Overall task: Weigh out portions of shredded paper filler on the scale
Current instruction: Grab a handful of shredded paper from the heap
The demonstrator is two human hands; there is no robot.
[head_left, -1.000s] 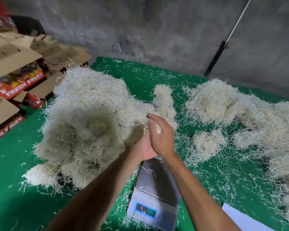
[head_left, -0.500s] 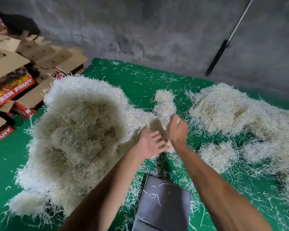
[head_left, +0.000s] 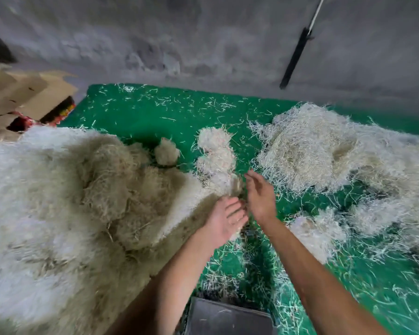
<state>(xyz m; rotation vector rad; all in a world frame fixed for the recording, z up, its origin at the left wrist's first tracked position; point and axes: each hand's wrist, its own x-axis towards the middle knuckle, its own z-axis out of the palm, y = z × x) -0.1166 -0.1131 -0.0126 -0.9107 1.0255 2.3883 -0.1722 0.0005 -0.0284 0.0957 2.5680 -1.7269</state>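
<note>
Both hands at the near edge of the big shredded paper heap (head_left: 87,201); left hand (head_left: 224,222) resting on it, fingers loosely spread; right hand (head_left: 260,195) open, empty, just beside; scale (head_left: 228,319) nearer, below the wrists, bare.

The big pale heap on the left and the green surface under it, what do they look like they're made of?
Big heap: thin, tangled off-white strands, matte, probably shredded paper, though it looks straw-like. Green surface: flat, slightly fuzzy and matte, likely felt or carpet-like cloth; blur leaves it uncertain.
</note>
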